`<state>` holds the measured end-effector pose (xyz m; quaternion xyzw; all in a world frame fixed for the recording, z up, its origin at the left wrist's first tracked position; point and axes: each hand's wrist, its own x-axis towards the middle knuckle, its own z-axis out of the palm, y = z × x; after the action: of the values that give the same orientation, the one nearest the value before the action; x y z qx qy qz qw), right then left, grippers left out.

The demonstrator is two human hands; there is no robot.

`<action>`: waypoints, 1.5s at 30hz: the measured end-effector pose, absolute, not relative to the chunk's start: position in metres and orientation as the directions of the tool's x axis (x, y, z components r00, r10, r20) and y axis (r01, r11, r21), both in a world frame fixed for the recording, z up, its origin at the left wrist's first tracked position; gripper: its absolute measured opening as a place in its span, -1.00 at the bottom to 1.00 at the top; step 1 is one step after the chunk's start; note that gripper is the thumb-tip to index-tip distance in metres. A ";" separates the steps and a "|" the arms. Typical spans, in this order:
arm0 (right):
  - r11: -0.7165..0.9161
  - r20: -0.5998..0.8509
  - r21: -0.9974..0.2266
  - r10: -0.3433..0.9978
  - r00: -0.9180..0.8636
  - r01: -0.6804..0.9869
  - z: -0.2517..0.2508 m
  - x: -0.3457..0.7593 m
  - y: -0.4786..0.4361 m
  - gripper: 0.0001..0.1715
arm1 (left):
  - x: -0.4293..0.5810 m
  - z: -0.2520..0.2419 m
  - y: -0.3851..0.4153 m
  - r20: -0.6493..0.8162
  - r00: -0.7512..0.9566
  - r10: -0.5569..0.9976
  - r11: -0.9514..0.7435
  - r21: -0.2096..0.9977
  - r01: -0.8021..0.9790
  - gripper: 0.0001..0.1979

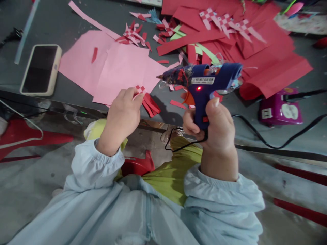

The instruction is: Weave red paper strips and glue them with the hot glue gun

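My right hand (212, 122) is wrapped round the handle of a blue hot glue gun (204, 76), raised over the table's front edge. Its nozzle points left and a small red light glows on its side. With bent fingers my left hand (125, 110) pinches a woven red and pink paper piece (146, 102), whose loose red strips hang toward the right. That piece lies at the near edge of the pink paper sheets (122, 68). My left fingertips hide part of the weave. The glue gun's tip is above and right of it, apart from it.
Red paper sheets (270, 64) are heaped at the back right, with woven paper pieces (224, 22) on them. A phone (41, 69) lies at left, near a clear glue stick (27, 30). A purple power socket (281, 109) stands at right; a black cord (270, 146) trails along the front edge.
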<state>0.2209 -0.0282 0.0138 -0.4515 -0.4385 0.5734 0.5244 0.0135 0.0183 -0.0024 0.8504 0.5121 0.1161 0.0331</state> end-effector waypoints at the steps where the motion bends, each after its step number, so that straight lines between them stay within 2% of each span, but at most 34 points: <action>1: -0.062 -0.054 -0.977 0.998 -0.042 -0.205 0.014 0.221 -0.028 -0.45 | 0.014 -0.002 0.018 0.158 0.447 0.880 -0.471 0.174 0.865 -0.62; 24: -0.086 -0.076 -0.971 0.996 -0.052 -0.221 0.013 0.222 -0.027 -0.40 | 0.009 -0.004 0.018 0.195 0.462 0.865 -0.497 0.208 0.843 -0.64; 26: -0.053 -0.046 -0.974 0.998 -0.038 -0.221 0.012 0.222 -0.025 -0.42 | 0.007 -0.005 0.018 0.207 0.451 0.868 -0.494 0.273 0.825 -0.60; 30: 0.068 0.061 -0.986 0.997 0.052 -0.155 0.007 0.225 -0.022 -0.59 | 0.000 -0.012 0.022 0.294 0.336 0.895 -0.444 0.504 0.741 -0.50; 34: 0.128 0.165 -0.970 0.971 0.171 0.206 -0.001 0.231 -0.017 -0.48 | -0.007 -0.013 0.031 0.404 0.165 0.900 -0.402 0.621 0.673 -0.53; 36: 0.139 0.225 -0.926 0.949 0.219 0.350 -0.003 0.234 -0.016 -0.42 | -0.011 -0.007 0.036 0.400 0.124 0.908 -0.365 0.611 0.703 -0.57; 40: 0.096 0.279 -0.851 0.916 0.289 0.516 -0.003 0.238 -0.015 -0.35 | -0.018 0.019 0.050 0.287 0.214 0.934 -0.332 0.470 0.818 -0.66; 45: 0.035 0.258 -0.857 0.893 0.369 0.514 -0.002 0.239 -0.009 -0.34 | -0.008 0.054 0.073 0.140 0.367 0.920 -0.392 0.292 0.872 -0.67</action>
<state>0.2390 -0.0087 -0.0016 -0.6670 -0.5273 0.1936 0.4895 -0.0077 0.0729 0.0542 0.8223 0.5449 0.1408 0.0842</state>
